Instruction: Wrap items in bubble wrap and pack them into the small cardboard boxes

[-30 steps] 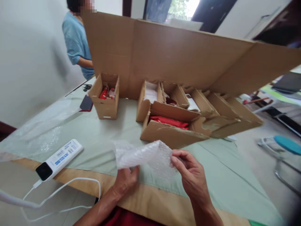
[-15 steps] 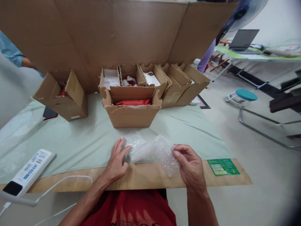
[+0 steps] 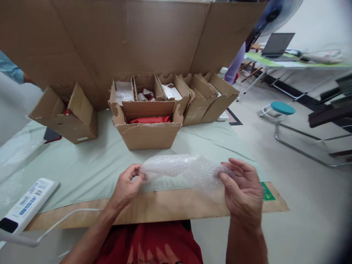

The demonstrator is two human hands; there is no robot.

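Observation:
A strip of clear bubble wrap (image 3: pixel 181 168) stretches between my two hands above the front of the table. My left hand (image 3: pixel 127 187) pinches its left end between thumb and fingers. At the other end, my right hand (image 3: pixel 243 189) grips the wrap with thumb and fingertips; that end is blurred and hangs down a little. Just beyond the wrap stands a small cardboard box (image 3: pixel 150 136) with red packaging (image 3: pixel 150 119) inside.
Behind it, several open cardboard bins (image 3: pixel 203 101) hold white and red items, before a tall cardboard panel (image 3: pixel 132 40). Another box (image 3: pixel 82 123) stands left. A white power strip (image 3: pixel 29 201) with a cable lies front left. A green card (image 3: pixel 267 191) is at the right edge.
My left hand has closed on the bubble wrap's left end. My right hand has moved right, and the strip is now lifted and drawn out straighter.

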